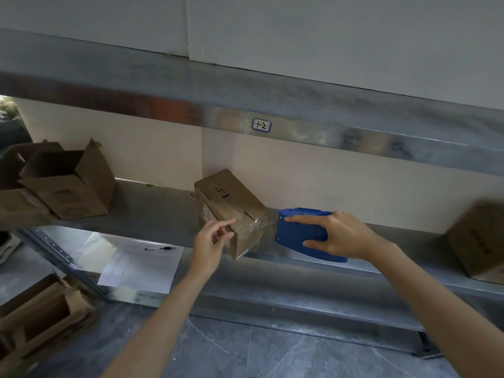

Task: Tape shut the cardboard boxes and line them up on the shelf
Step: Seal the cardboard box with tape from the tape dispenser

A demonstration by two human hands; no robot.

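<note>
A small closed cardboard box [231, 205] lies at an angle on the middle metal shelf [152, 211], its near corner over the shelf's front edge. My right hand [338, 236] grips a blue tape dispenser [300, 233] held against the box's right end, with clear tape [268, 227] stretched between them. My left hand [212, 242] hovers at the box's near left face, forefinger pointing along it, other fingers loosely curled and holding nothing.
Two open cardboard boxes [68, 181] stand at the shelf's left end and another closed box [480, 241] at the right. On the lower shelf lie a paper sheet [141, 266] and a pen [159, 248]. Open cartons [41, 315] sit on the floor at the left. An upper shelf [245, 105] overhangs.
</note>
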